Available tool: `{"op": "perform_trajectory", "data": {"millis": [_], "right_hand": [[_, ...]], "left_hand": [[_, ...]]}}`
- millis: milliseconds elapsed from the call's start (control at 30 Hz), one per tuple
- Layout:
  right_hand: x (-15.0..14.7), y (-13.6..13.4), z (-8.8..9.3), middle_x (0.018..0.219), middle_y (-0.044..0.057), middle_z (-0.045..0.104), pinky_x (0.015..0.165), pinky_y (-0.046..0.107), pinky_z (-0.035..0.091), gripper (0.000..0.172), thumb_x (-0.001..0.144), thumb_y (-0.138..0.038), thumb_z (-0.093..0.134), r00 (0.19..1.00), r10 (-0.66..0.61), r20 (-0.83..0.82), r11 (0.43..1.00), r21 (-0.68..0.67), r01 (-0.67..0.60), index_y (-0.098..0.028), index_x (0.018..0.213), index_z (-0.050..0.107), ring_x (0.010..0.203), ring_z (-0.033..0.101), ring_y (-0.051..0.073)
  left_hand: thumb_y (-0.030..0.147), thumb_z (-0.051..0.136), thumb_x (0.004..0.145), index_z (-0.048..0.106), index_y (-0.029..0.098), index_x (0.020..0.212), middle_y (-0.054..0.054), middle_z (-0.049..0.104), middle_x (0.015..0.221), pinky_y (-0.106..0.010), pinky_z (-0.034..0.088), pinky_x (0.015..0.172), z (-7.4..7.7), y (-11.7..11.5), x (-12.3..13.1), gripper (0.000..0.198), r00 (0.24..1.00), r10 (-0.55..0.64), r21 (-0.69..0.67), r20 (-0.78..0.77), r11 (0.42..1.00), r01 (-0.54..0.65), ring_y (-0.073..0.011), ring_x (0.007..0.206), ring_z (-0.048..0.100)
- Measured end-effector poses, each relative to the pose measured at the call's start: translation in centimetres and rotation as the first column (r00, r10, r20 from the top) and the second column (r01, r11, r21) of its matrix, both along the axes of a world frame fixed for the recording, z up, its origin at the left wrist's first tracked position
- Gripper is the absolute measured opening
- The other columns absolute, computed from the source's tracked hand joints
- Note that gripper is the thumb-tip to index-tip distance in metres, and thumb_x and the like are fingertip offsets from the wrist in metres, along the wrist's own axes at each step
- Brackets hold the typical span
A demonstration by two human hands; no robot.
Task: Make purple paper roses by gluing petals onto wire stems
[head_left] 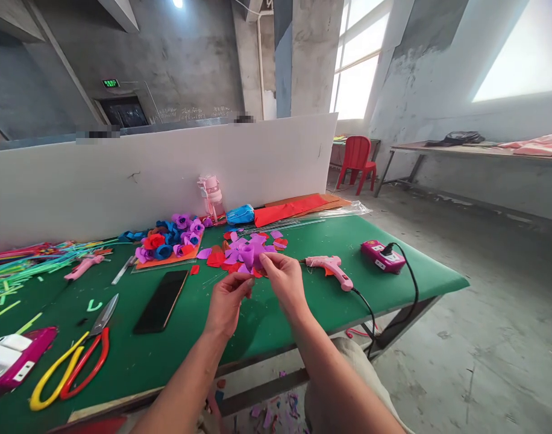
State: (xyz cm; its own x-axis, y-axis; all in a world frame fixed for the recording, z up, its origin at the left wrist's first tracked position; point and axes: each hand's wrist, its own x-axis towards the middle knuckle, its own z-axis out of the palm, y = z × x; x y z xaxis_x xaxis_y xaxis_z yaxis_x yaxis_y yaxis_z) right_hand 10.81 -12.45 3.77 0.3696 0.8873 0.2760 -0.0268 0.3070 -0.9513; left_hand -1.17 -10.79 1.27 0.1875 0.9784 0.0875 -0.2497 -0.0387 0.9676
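Observation:
Both my hands meet in front of a loose pile of purple and red paper petals (216, 256). A purple paper flower (246, 254) with a cupped middle stands out above the pile. My right hand (284, 282) pinches at the flower's right edge, thumb and finger on a purple petal. Just below it, my left hand (225, 304) is closed in a pinch; whatever lies between its fingertips is too small to make out. To the right of my hands a pink glue gun (330, 269) lies on the green tabletop (303, 313).
Finished paper flowers (167, 238) sit at the back left, near a pink bottle (211, 196). A phone (162, 301), scissors (84, 352), a second glue gun (84, 266) and green strips (7, 277) lie leftward. A corded magenta power strip (383, 257) is on the right.

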Motion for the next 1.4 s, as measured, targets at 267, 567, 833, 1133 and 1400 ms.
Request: {"op": "perform_trajectory", "data": {"millis": [267, 567, 833, 1133, 1400], "right_hand": [[-0.01, -0.05, 0.0, 0.059, 0.001, 0.06, 0.056, 0.023, 0.04, 0.03, 0.077, -0.039, 0.052, 1.0, 0.013, 0.004, 1.0, -0.006, -0.013, -0.015, 0.067, 0.068, 0.059, 0.052, 0.014], [-0.12, -0.18, 0.08, 0.059, 0.002, 0.061, 0.056, 0.023, 0.04, 0.032, 0.078, -0.038, 0.05, 0.999, 0.039, -0.018, 0.999, 0.01, -0.039, -0.015, 0.069, 0.07, 0.058, 0.051, 0.013], [-0.2, -0.4, 0.26, 0.061, 0.001, 0.062, 0.058, 0.023, 0.04, 0.032, 0.077, -0.041, 0.054, 0.999, 0.046, -0.018, 0.999, 0.002, -0.046, -0.015, 0.074, 0.073, 0.06, 0.053, 0.014], [-0.36, -0.71, 0.67, 0.061, 0.001, 0.061, 0.057, 0.023, 0.039, 0.028, 0.076, -0.038, 0.056, 0.993, 0.092, -0.074, 0.996, 0.016, -0.091, -0.015, 0.07, 0.07, 0.059, 0.051, 0.013], [-0.35, -0.94, 0.78, 0.061, 0.002, 0.059, 0.059, 0.024, 0.04, 0.027, 0.078, -0.038, 0.056, 0.989, 0.128, -0.075, 0.991, 0.044, -0.125, -0.016, 0.066, 0.067, 0.06, 0.05, 0.014]], "left_hand": [[0.03, 0.076, 0.059, 0.068, 0.016, 0.07, 0.001, 0.057, 0.061, -0.022, 0.036, 0.054, 0.15, -0.25, 0.03, 0.019, 0.999, 0.018, 0.024, -0.039, 1.0, -0.017, -0.0082, 0.054, 0.046], [0.03, 0.076, 0.06, 0.069, 0.016, 0.07, 0.001, 0.057, 0.06, -0.022, 0.036, 0.054, 0.15, -0.27, 0.02, 0.018, 0.998, 0.028, 0.045, -0.05, 0.999, -0.026, -0.0084, 0.054, 0.046], [0.031, 0.076, 0.061, 0.069, 0.017, 0.07, 0.001, 0.056, 0.058, -0.023, 0.036, 0.054, 0.25, -0.38, 0.01, 0.019, 0.998, 0.024, 0.033, -0.05, 0.999, -0.023, -0.0091, 0.055, 0.046], [0.028, 0.076, 0.061, 0.07, 0.017, 0.07, 0.001, 0.057, 0.059, -0.022, 0.036, 0.054, 0.17, -0.34, -0.02, 0.015, 1.0, 0.017, 0.038, -0.017, 0.999, -0.016, -0.0086, 0.056, 0.046], [0.028, 0.076, 0.062, 0.07, 0.018, 0.069, 0.0, 0.06, 0.062, -0.022, 0.037, 0.054, 0.2, -0.45, -0.07, 0.014, 0.998, 0.054, 0.06, -0.029, 0.997, -0.052, -0.0084, 0.055, 0.047]]}}
